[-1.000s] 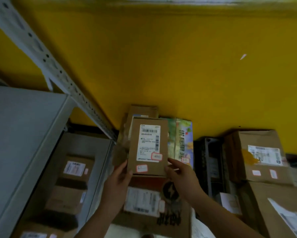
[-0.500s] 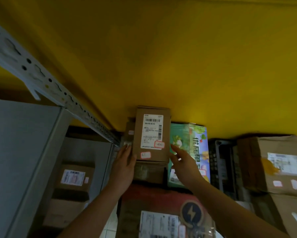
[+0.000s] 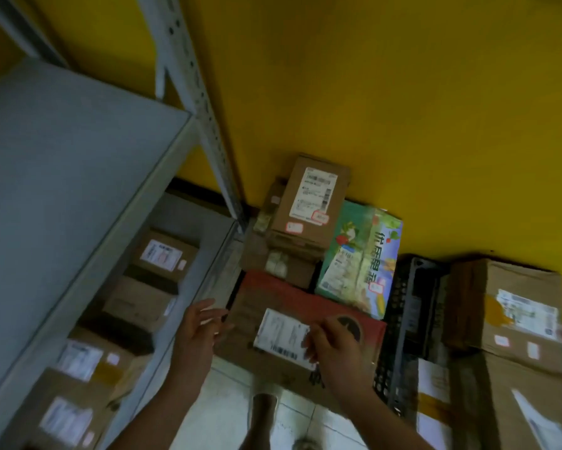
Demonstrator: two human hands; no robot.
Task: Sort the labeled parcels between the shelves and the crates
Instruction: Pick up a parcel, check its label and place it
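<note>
A small brown parcel with a white label and red stickers lies on top of a stack of cartons by the yellow wall. Below it sits a large red-and-brown box with a white shipping label. My left hand hovers open at that box's left edge, holding nothing. My right hand rests over the box's label, fingers curled, with nothing gripped. A green printed carton stands to the right of the stack.
A grey metal shelf unit fills the left, with several labelled cartons on its lower level. A black plastic crate stands right of the red box, and large brown boxes lie further right. White tiled floor shows below.
Both hands have let go of the small brown parcel, which now rests on the stack by the wall. The hands have drawn back and down to the large red box.
</note>
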